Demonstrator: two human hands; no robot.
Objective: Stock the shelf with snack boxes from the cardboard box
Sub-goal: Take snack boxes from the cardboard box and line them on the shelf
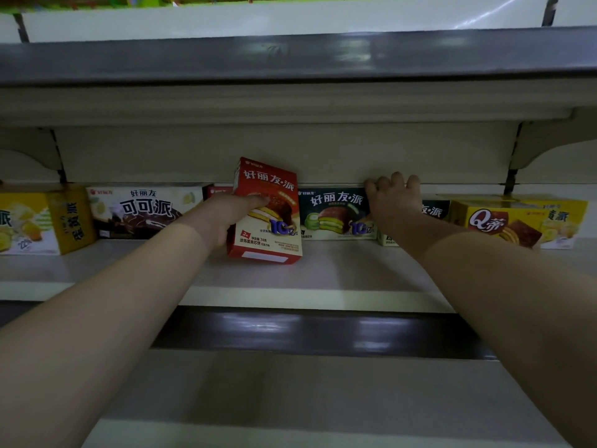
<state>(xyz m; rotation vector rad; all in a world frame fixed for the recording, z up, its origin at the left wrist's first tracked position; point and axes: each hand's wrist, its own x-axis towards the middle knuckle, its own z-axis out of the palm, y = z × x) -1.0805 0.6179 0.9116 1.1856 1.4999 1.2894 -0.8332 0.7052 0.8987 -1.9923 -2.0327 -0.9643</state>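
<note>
Head view: red snack box held upright, slightly tilted, at frame centre by left hand, fingers wrapped round its left side. Right hand laid on green box, fingers curled over its top edge. Placing step, probably. Next: red box to be slotted into row on shelf. Cardboard box not seen.

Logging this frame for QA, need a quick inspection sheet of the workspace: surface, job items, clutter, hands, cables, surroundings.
Surface: pale shelf, front strip bare.
Job's things: red snack box upright, tilted, at the row; cardboard box not in view.
Row: yellow box, cocoa pie box, green box, Q box at the back.
Clutter: nothing seen.
Hands: left hand holds the red snack box; right hand grips the green box top, fingers curled over.
Cables: nothing seen.
Surroundings: upper shelf overhead, lower shelf below.
</note>
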